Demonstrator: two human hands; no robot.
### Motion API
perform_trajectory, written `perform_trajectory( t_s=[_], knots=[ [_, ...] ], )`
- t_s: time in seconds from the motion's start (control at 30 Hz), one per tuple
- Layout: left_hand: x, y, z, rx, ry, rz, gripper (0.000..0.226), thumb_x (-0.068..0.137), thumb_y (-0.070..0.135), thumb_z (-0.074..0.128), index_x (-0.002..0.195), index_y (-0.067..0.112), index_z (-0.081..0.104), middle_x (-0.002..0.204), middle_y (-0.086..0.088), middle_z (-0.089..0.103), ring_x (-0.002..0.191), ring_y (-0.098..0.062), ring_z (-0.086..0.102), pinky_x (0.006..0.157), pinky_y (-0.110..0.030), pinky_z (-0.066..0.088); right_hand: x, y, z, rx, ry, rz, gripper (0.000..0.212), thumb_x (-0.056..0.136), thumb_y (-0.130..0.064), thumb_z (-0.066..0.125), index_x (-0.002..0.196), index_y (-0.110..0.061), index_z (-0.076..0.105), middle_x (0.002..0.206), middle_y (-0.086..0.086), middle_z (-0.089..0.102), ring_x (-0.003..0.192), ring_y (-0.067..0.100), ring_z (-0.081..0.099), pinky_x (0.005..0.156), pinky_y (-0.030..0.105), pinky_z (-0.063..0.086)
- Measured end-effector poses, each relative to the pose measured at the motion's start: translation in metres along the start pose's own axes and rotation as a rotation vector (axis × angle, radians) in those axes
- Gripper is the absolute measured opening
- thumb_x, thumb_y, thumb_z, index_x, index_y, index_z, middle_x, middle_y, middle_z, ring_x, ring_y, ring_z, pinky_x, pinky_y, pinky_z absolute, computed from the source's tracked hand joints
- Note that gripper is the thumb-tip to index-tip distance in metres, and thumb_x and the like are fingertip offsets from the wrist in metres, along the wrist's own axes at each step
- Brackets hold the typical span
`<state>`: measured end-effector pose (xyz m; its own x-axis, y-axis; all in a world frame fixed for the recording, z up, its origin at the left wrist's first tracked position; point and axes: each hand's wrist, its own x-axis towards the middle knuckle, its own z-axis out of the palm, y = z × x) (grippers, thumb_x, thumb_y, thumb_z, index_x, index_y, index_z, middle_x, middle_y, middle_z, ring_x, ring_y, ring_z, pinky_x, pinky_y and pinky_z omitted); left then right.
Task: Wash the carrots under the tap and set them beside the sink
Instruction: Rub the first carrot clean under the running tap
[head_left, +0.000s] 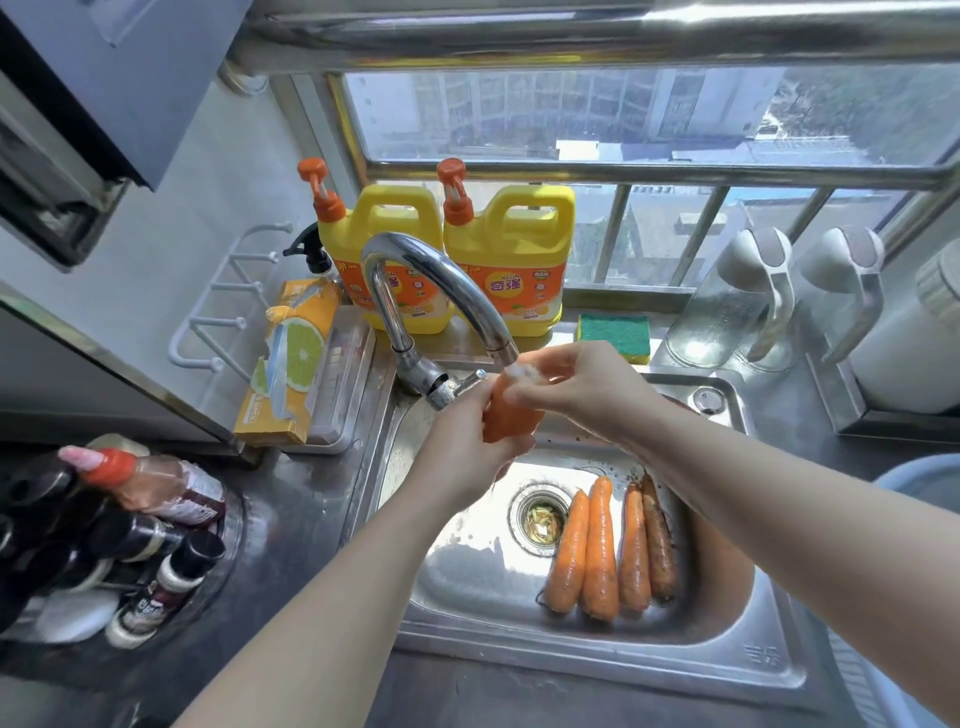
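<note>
- Your left hand (465, 447) grips the carrot (511, 415) under the tap (436, 291); your right hand (566, 384) pinches its top.
- Wet, it could slip into the sink (467, 582), onto four carrots (608, 551) waiting there.

Window (571, 114) daylight glares off sink (457, 566); edges seemingly warped, blurred.
</note>
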<state>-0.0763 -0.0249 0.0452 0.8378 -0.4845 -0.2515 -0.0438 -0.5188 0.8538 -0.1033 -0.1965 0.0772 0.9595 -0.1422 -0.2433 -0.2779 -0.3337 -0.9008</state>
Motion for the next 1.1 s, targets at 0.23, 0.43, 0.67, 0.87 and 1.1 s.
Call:
perform_trajectory(
  t_s=[0.23,0.43,0.67,0.87,1.1],
  knots=[
    [-0.007,0.0,0.01,-0.254,0.012,-0.177,0.059,0.064,0.052,0.081,0.115,0.047,0.051,0.113,0.013,0.066,0.1,-0.016,0.07,0.074,-0.047,0.063,-0.011,0.019,0.002,-0.003,-0.108,0.023,0.063,0.077,-0.033,0.087,0.134,-0.021,0.062,0.111,-0.007,0.073,0.102,0.006,0.07,0.097,0.032,0.054],
    [-0.003,0.0,0.015,-0.513,-0.057,-0.326,0.071,0.091,0.027,0.074,0.145,0.03,0.029,0.131,-0.009,0.059,0.099,-0.028,0.074,0.074,-0.044,0.063,-0.032,0.039,0.005,0.372,-0.42,0.177,0.048,0.088,-0.028,0.076,0.133,-0.025,0.06,0.12,0.004,0.072,0.109,0.022,0.069,0.091,0.033,0.055],
    [-0.002,0.005,0.015,-0.416,-0.083,-0.342,0.047,0.102,0.047,0.049,0.143,0.025,0.044,0.137,-0.001,0.056,0.116,-0.019,0.059,0.094,-0.042,0.056,-0.039,0.032,0.014,-0.238,-0.17,0.188,0.055,0.083,-0.011,0.072,0.13,-0.021,0.045,0.097,0.002,0.063,0.075,0.015,0.063,0.062,0.028,0.053],
    [0.005,0.012,0.023,-0.79,0.025,-0.347,0.03,0.105,0.039,0.047,0.13,0.025,0.055,0.124,-0.008,0.062,0.104,-0.021,0.061,0.089,-0.045,0.05,-0.035,0.022,0.016,-0.314,-0.157,0.143,0.05,0.082,-0.014,0.07,0.123,-0.021,0.043,0.1,0.003,0.062,0.079,0.017,0.061,0.064,0.031,0.051],
    [0.011,0.025,0.026,-1.037,0.017,-0.467,0.037,0.105,0.043,0.045,0.128,0.017,0.059,0.128,-0.011,0.064,0.103,-0.028,0.064,0.077,-0.048,0.057,-0.027,0.022,0.013,-0.402,-0.06,0.142,0.057,0.063,-0.044,0.084,0.109,-0.026,0.057,0.095,-0.004,0.07,0.089,0.021,0.066,0.084,0.044,0.054]
  ],
)
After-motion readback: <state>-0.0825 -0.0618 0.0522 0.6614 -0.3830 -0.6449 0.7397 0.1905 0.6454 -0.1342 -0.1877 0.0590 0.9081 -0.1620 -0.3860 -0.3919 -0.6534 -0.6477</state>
